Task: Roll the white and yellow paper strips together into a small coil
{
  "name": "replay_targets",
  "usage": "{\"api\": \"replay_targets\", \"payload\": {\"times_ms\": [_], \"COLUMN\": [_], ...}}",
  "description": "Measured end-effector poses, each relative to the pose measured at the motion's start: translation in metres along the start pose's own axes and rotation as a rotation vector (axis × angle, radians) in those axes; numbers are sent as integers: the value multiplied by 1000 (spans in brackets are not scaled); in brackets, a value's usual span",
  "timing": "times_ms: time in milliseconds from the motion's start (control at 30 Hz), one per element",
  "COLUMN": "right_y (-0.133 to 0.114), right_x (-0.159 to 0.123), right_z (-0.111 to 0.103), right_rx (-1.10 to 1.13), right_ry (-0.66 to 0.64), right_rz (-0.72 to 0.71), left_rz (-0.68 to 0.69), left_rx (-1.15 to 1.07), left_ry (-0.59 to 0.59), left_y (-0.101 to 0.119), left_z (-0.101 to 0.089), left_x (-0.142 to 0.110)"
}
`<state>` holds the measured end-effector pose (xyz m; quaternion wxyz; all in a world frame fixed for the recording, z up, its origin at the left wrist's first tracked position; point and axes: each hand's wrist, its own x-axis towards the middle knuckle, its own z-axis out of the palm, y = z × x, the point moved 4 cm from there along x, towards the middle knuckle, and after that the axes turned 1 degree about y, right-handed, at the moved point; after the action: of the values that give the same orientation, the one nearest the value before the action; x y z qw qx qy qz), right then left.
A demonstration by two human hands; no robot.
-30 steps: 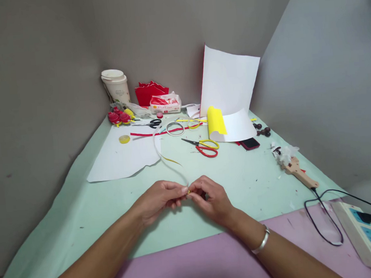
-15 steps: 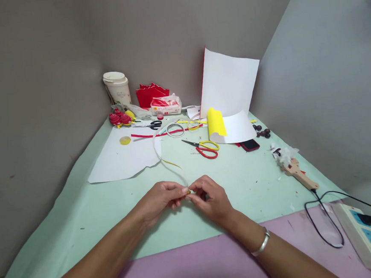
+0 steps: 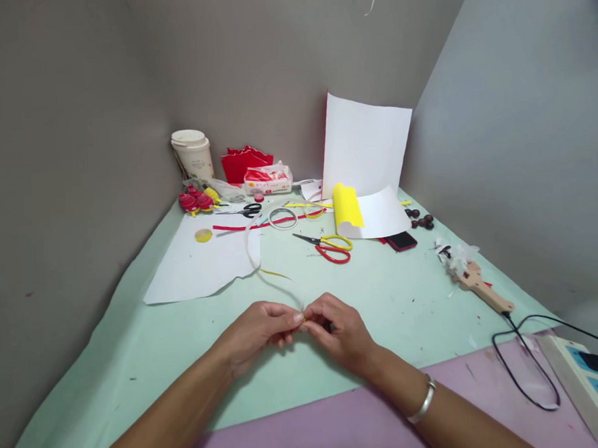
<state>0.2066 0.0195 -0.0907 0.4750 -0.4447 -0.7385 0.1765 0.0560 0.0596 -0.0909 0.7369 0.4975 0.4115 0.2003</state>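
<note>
My left hand and my right hand meet over the pale green sheet, fingertips pinched together on the near end of a thin yellow-and-white paper strip. The strip arcs away from my fingers toward the back of the table. A small yellow coil shows between the fingertips. A silver bangle sits on my right wrist.
Red-and-yellow scissors, black scissors, tape rings, a white sheet, a yellow paper roll, a phone, a cup and red paper pieces lie behind. A wooden-handled tool, cable and power strip are right.
My hands have stayed pinched on the strip and hardly shifted; the view has tilted up a little, so everything sits slightly lower in frame.
</note>
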Motion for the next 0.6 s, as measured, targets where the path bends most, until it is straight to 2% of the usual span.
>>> {"api": "replay_targets", "payload": {"times_ms": [600], "right_y": [5], "right_x": [0], "right_z": [0], "right_rx": [67], "right_ry": [-27], "right_rz": [43], "left_rz": [-8], "left_rx": [6], "left_ry": [14], "left_y": [-2], "left_z": [0], "left_x": [1]}}
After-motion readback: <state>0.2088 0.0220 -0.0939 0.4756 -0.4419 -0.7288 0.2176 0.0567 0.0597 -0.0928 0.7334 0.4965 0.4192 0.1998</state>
